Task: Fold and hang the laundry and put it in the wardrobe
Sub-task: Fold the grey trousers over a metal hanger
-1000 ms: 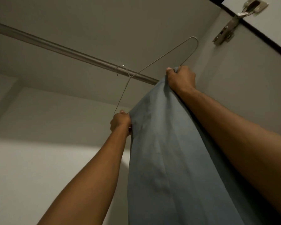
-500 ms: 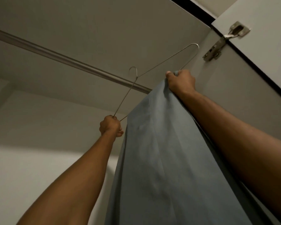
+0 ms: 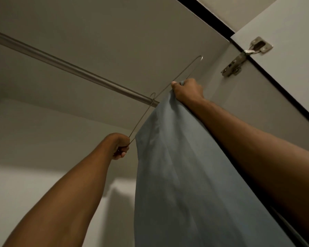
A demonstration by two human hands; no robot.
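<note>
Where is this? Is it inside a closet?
Most likely yes, the inside of a wardrobe, seen from below. A metal hanging rail runs across under the top panel, a door hinge sits at the upper right, and a wire hanger carrying a grey-blue cloth is held up at the rail.

The blue cloth hides the rail's right end.

Two bare forearms reach into view from the bottom edge, with no sleeve, watch or ring showing on either (the view cuts both off below the elbow). The left hand shows its knuckles and curled fingertips; the right hand shows its back and thumbnail.
</note>
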